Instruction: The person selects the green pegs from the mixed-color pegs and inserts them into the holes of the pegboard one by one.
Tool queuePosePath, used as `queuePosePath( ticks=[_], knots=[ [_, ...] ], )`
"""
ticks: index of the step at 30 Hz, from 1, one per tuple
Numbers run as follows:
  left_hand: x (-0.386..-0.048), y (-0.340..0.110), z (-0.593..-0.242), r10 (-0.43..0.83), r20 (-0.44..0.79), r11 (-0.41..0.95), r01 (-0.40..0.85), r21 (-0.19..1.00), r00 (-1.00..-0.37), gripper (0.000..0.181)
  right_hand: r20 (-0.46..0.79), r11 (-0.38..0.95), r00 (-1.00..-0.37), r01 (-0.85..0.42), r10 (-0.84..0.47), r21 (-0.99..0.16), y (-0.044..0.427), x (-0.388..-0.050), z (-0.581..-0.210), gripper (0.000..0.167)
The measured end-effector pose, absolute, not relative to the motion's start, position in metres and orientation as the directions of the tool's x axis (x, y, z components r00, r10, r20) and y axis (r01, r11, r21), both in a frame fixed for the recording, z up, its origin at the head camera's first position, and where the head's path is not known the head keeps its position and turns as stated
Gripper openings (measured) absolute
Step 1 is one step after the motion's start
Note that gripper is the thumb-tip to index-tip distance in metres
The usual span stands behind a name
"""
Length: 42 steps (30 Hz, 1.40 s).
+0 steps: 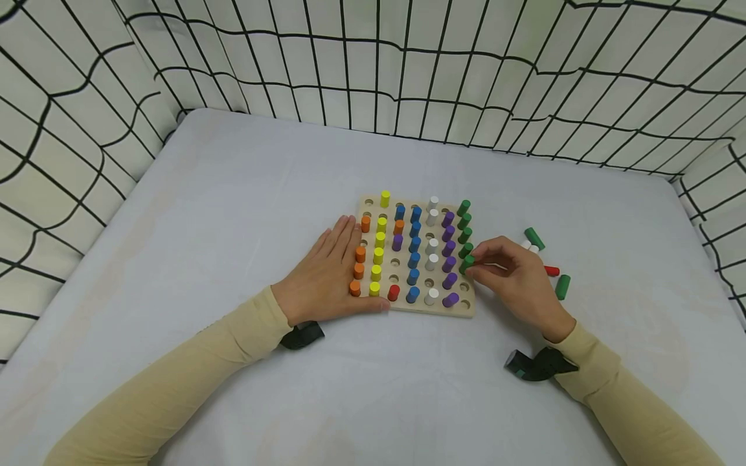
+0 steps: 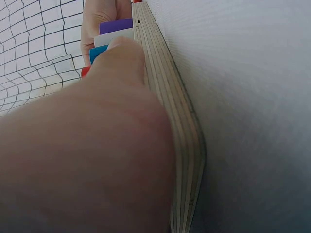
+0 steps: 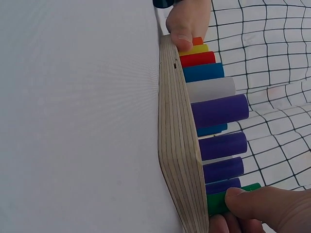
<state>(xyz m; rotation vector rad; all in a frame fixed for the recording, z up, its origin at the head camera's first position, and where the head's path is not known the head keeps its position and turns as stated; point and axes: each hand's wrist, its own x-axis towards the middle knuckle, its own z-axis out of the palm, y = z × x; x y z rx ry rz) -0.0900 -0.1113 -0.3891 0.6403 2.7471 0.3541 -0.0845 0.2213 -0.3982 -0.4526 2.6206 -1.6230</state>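
A wooden pegboard (image 1: 431, 311) lies on the white surface, filled with columns of coloured pegs. My left hand (image 1: 329, 275) rests flat along its left side, fingers straight, thumb along the near edge by the red peg (image 1: 394, 293). At the right edge my right hand (image 1: 515, 275) pinches a green peg (image 1: 467, 264) between thumb and fingers; in the right wrist view this green peg (image 3: 217, 203) stands against the board's face. Above it in the same column are several other green pegs (image 1: 464, 221). Purple pegs (image 1: 449, 264) fill the column beside it.
Right of the right hand lie loose pegs: a green peg (image 1: 534, 238), another green peg (image 1: 562, 287), a red peg (image 1: 552, 271) and white ones partly hidden. Bare holes (image 1: 464, 304) show in the board. Black wire grid panels (image 1: 373, 71) surround the white surface (image 1: 262, 168).
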Motion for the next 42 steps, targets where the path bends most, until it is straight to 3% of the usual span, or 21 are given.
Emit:
queuePosePath(
  ticks=[33, 42],
  knots=[
    [-0.089, -0.112, -0.388, 0.455, -0.222, 0.872, 0.381, 0.307, -0.862, 0.132, 0.115, 0.452, -0.963, -0.219, -0.245, -0.865, 0.223, -0.085, -0.397, 0.022],
    [-0.089, -0.112, -0.388, 0.463, -0.221, 0.867, 0.386, 0.316, -0.858, 0.131, 0.150, 0.468, -0.974, -0.212, -0.167, -0.858, 0.230, -0.081, -0.383, 0.020]
  ],
)
